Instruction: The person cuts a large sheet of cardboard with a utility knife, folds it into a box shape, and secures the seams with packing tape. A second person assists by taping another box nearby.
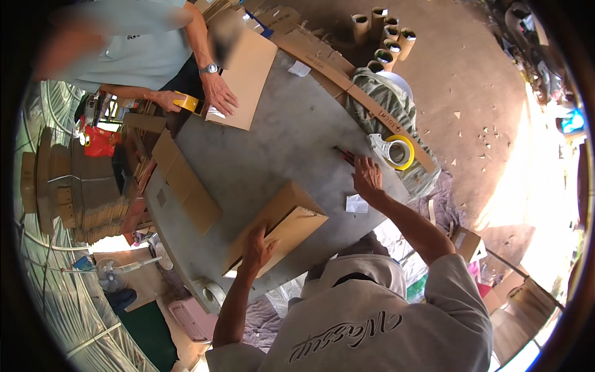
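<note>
My left hand [256, 253] grips the near left side of a brown cardboard box [291, 232], thumb against its face. The box lies tilted on the grey table, with a gap along its upper edge. At the table's right side my right hand [369, 176] is closed on the near end of a thin red-and-black cutter [343, 154]; its fingers partly hide the tool. A white tape dispenser with a yellow-rimmed roll [396, 152] stands just right of that hand. A small white paper slip [356, 203] lies between my right hand and the box.
Across the grey table [266, 136], a co-worker's hands hold a yellow tape roll [186, 102] and press on another carton [248, 77]. A flat cardboard piece [186, 180] lies at left. Long cardboard strips [372, 105] line the right edge; cardboard tubes [384, 56] stand on the floor beyond.
</note>
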### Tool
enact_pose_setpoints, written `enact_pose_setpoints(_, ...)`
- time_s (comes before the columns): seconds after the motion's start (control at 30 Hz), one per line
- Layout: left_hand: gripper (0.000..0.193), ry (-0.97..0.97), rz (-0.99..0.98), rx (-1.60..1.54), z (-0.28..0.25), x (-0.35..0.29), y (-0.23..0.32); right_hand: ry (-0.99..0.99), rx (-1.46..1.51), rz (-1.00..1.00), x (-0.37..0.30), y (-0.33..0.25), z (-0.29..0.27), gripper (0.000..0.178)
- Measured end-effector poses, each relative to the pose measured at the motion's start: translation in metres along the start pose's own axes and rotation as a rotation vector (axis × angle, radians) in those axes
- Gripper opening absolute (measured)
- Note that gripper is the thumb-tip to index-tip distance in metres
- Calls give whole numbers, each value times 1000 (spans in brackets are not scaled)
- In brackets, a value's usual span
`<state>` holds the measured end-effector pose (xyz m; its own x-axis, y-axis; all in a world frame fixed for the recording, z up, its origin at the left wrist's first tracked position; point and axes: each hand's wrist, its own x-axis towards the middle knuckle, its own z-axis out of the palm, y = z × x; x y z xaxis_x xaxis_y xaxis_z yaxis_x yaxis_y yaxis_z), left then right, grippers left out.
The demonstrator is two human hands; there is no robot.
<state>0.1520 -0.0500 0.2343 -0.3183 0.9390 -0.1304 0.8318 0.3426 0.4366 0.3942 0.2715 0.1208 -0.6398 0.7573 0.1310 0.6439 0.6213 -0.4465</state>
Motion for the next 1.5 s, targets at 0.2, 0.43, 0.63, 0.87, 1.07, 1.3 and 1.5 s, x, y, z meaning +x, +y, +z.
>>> enact_pose_setpoints(0.2, 57, 40, 38, 42, 22, 68, 45, -49, 208, 245, 12, 14, 20, 21)
enact_pose_setpoints(0.43, 60, -23, -28, -50, 19, 78, 56, -334, 1000, 642, -82, 8, -22, 21)
enact_pose_setpoints(0.63, 54, 134, -43, 121, 31, 74, 58, -223, 911, 639, -113, -1, 31, 22)
enact_pose_setpoints(0.87, 47, 169, -89, 144, 20, 72, 69, -102, 1143, 592, -62, -7, -2, 16)
enact_pose_setpoints(1.07, 41, 173, -41, 96, 41, 66, 40, -210, 1325, 381, -107, -93, -49, 21)
enact_pose_setpoints(1.3, 34, 278, 295, 237, 54, 69, 12, -161, 1236, 598, -135, -141, -58, 33)
enact_pose_setpoints(1.5, 36, 41, 10, 40, 22, 72, 52, -166, 1192, 650, -160, -138, -42, 38)
